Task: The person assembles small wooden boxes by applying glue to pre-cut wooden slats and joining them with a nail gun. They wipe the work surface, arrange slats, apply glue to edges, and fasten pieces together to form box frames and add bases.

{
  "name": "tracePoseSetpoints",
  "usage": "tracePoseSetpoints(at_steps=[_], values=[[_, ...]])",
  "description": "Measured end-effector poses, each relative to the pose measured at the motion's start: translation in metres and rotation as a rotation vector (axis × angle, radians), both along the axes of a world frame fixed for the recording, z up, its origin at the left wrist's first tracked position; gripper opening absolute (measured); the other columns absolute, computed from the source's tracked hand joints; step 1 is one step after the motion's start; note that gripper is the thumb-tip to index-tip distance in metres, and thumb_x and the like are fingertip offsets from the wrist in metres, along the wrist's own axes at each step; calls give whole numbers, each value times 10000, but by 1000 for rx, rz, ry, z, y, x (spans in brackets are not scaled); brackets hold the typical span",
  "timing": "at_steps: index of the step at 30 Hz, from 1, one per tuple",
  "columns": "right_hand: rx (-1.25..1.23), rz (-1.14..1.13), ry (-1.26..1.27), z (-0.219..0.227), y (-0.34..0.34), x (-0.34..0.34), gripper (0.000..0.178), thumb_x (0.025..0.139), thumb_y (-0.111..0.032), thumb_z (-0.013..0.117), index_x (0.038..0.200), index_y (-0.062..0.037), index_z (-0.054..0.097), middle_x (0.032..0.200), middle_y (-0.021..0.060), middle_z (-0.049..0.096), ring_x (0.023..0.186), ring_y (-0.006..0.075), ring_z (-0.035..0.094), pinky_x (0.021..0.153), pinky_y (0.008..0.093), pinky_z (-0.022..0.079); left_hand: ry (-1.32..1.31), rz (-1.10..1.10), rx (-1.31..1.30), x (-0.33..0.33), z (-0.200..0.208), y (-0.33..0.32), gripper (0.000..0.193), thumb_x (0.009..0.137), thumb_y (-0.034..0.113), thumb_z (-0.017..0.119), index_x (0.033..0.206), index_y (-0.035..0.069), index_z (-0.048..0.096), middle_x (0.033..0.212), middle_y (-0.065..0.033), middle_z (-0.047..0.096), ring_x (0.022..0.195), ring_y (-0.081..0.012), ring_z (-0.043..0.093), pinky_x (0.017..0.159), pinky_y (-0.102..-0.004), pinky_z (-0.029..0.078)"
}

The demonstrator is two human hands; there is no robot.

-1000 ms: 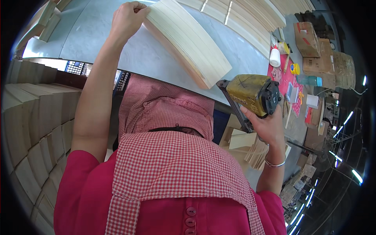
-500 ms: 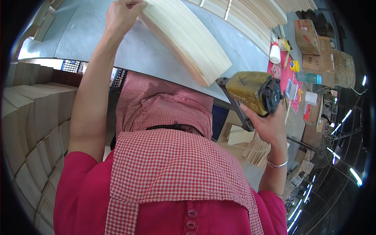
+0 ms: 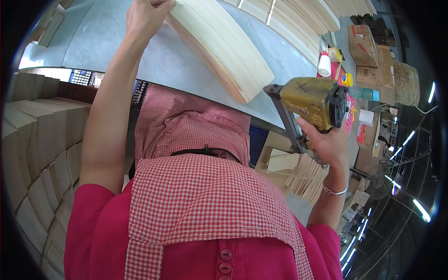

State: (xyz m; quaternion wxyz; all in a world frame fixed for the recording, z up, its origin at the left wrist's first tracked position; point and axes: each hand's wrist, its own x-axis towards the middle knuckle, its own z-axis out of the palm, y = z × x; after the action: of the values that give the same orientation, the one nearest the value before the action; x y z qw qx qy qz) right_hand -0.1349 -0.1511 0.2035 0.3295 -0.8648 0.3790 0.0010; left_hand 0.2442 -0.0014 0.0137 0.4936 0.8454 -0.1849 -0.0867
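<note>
A long pale wooden piece (image 3: 224, 46), thick-sided and slightly bent by the lens, lies slantwise on the grey table (image 3: 112, 37). Its far end runs out of the picture at the top. My left hand (image 3: 147, 16) is closed on the left edge of that far part, thumb and fingers pinched together. In my right hand (image 3: 329, 142) is a worn gold-and-black nail gun (image 3: 308, 100), gripped by its handle. The gun's dark nose points left, just right of the wooden piece's near end, with a small gap seeming to lie between them. The trigger finger is hidden.
More wooden strips (image 3: 298, 23) are stacked at the far right of the table. Beyond my right hand are a white bottle (image 3: 324, 65), a yellow-lidded jar (image 3: 346, 79), a teal bottle (image 3: 366, 93) and cardboard boxes (image 3: 363, 46). Stacked wooden blocks (image 3: 42, 130) rise at my left.
My right hand has moved the nail gun a little to the right and away from me, and its nose has shifted along the wooden piece's near end. My left hand stays put.
</note>
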Motion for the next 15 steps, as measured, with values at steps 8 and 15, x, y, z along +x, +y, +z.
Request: tracePoseSetpoints(at_steps=[8, 15], values=[[-42, 47, 92, -8, -13, 1, 458, 851, -232, 855, 1197, 7, 673, 1097, 98, 753, 991, 173, 698, 881, 332, 544, -10, 2, -3, 2, -3, 0, 406, 857, 381, 783, 1121, 73, 791, 1052, -124, 763, 1010, -214, 693, 898, -351, 535], [-7, -109, 190, -7, -7, 5, 526, 836, -255, 872, 1214, 20, 633, 1118, 127, 742, 1014, 214, 708, 911, 358, 543, -32, -9, 8, 4, -3, 4, 379, 861, 372, 779, 1096, 74, 799, 1009, -111, 764, 988, -196, 688, 876, -340, 533]])
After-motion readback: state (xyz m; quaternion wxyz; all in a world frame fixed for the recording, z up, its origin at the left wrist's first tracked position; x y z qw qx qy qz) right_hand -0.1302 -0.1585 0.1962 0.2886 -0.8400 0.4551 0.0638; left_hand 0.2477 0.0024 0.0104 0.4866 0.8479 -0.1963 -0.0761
